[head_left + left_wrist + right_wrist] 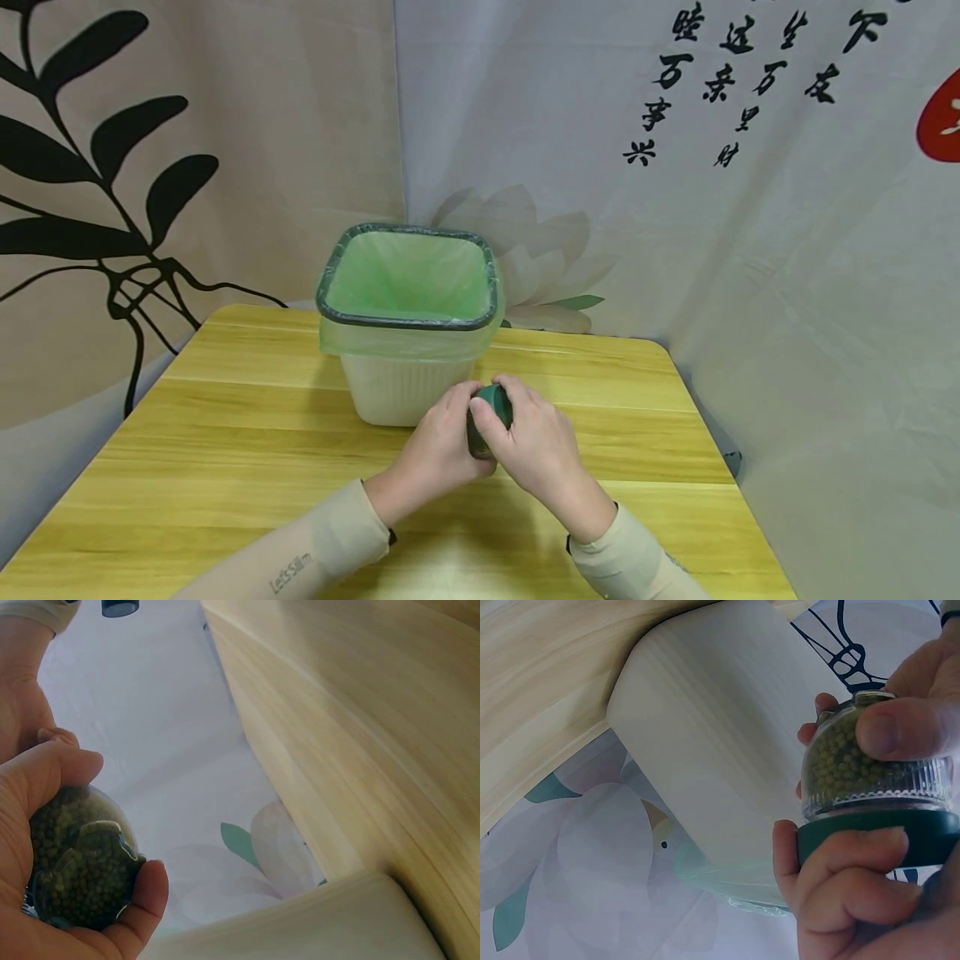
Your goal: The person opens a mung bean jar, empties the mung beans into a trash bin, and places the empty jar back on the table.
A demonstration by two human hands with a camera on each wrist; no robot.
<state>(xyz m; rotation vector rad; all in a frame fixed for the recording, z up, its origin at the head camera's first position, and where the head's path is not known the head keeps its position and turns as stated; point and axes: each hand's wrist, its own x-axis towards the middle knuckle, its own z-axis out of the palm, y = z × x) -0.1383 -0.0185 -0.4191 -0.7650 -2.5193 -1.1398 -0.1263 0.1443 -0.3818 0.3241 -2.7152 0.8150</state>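
Between my two hands is a small clear jar (pixel 838 769) filled with small green beans, topped by a dark green lid (pixel 497 400). My left hand (pixel 448 437) grips the jar's body, its thumb across the ribbed side in the right wrist view. My right hand (pixel 538 440) holds the lid, with fingers curled round its rim (pixel 922 831). The jar's scalloped base and the beans (pixel 86 877) show between the left thumb and fingers in the left wrist view. Both hands are above the table, just in front of a white bin (pixel 405 387).
A pale green bag (pixel 408 275) lines the bin, held by a dark rim (pixel 397 322) and folded over outside. The bin stands on a wooden table (pixel 247 458) near its back edge. Printed cloth (pixel 540 125) hangs behind and along the right side.
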